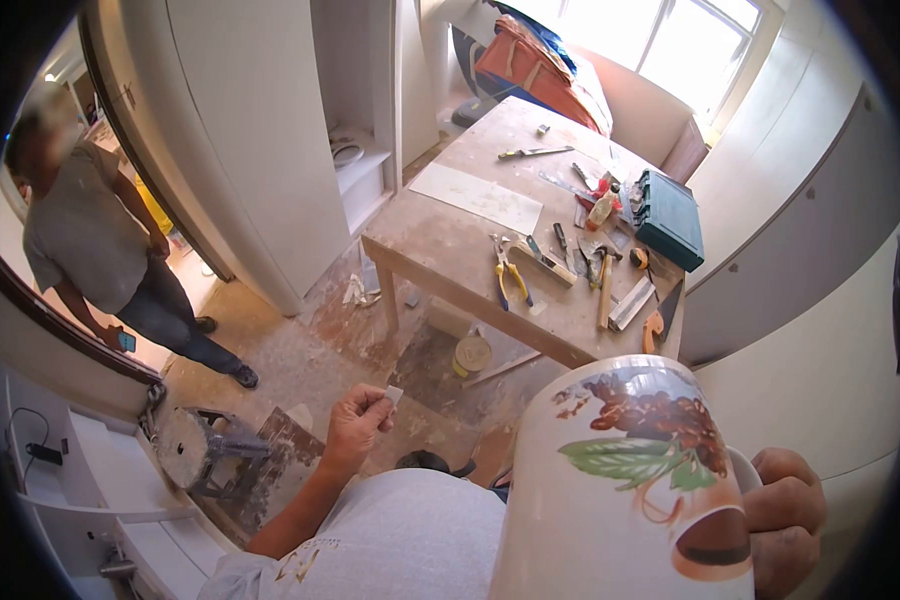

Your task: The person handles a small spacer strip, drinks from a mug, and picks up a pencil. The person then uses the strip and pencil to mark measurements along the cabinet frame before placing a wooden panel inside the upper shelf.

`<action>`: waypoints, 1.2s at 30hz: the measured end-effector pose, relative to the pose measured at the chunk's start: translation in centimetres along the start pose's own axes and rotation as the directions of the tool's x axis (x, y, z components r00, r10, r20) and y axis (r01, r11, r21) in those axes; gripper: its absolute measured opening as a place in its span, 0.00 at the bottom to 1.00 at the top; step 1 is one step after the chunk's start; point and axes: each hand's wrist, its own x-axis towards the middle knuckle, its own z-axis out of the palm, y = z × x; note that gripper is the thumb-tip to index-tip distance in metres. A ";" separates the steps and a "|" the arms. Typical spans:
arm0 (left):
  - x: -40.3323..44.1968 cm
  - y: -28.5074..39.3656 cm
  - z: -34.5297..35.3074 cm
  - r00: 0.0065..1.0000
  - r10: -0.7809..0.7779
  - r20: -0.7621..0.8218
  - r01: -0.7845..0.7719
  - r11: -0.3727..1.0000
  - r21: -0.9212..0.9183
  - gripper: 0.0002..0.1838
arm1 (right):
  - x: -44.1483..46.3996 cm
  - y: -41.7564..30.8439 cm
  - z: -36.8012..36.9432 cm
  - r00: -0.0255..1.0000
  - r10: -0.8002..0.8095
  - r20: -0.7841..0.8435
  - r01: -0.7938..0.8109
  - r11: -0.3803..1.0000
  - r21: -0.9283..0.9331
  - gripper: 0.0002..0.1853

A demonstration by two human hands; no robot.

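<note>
A large white mug [595,520] printed with coffee beans, green leaves and a coffee cup fills the lower right, close to the camera. My right hand [785,515] is wrapped round its handle; the mug hides part of that hand. Whatever is inside the mug cannot be seen. Lower left of centre, my left hand [353,430] pinches a small flat whitish piece [394,395] between thumb and fingers, in front of my grey shirt. What this piece is, I cannot make out.
A wooden table [440,235] bears yellow-handled pliers [511,275], a hammer [605,285], a handsaw [658,325] and a teal case [670,220]. A tub [473,355] stands beneath. At left, a person [100,230] holds a phone near the doorway; a stool [205,445] stands below.
</note>
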 end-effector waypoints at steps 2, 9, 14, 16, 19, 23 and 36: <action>0.1 -0.2 -0.1 1.000 0.010 0.001 -0.010 1.000 0.012 0.03 | -0.1 -0.3 0.4 0.999 0.008 -0.034 -0.009 1.000 -0.009 0.13; 0.2 -0.1 0.1 1.000 0.012 0.021 -0.011 1.000 -0.013 0.04 | -0.1 -0.4 -0.3 0.999 0.010 0.039 -0.011 1.000 0.020 0.11; 0.3 -0.2 0.2 1.000 0.013 0.024 -0.013 1.000 0.001 0.03 | -0.3 -0.5 -0.9 0.998 0.035 0.049 -0.033 0.998 -0.051 0.10; 0.4 -0.2 0.3 1.000 0.015 0.028 -0.015 1.000 0.005 0.04 | -0.2 -0.1 -0.9 0.999 0.002 0.048 -0.002 1.000 0.008 0.10; 0.5 -0.5 0.3 1.000 0.012 0.027 -0.012 1.000 0.011 0.04 | 0.2 -0.2 -1.1 0.996 0.049 0.075 -0.047 0.998 -0.030 0.10; 0.7 -0.2 0.6 1.000 -0.001 0.018 0.000 1.000 0.024 0.04 | 0.2 1.4 -1.0 0.999 0.037 0.022 -0.038 0.998 0.044 0.10; 1.5 -1.3 1.6 0.998 -0.038 0.058 0.039 0.999 -0.003 0.03 | -8.5 10.9 0.9 0.706 0.667 -0.239 -0.541 0.725 0.426 0.29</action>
